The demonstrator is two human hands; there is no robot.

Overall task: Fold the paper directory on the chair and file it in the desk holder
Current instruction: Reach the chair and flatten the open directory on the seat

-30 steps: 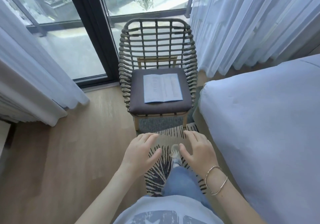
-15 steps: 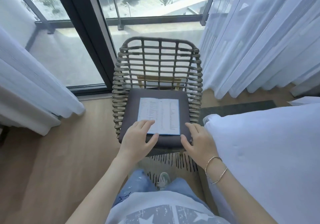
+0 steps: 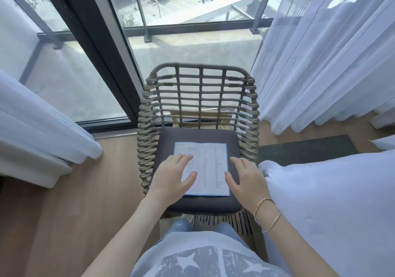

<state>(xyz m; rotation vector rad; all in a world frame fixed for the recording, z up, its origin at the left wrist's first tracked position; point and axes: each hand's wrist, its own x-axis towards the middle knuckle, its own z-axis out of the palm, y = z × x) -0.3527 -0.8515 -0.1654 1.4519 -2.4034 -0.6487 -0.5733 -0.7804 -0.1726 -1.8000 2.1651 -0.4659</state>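
Starting fold stage only. Paper directory [image 3: 208,167] lies open, flat on chair [image 3: 198,201] cushion. Our left hand [image 3: 173,178] spread wide over left page; right hand [image 3: 245,180] spread at right edge, gripping nothing. No fold yet; desk holder not in view, filing remains.

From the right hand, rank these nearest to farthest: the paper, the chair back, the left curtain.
From the right hand:
1. Paper, just to its left on the seat.
2. Chair back, straight ahead beyond the cushion.
3. Left curtain, far across on the left.
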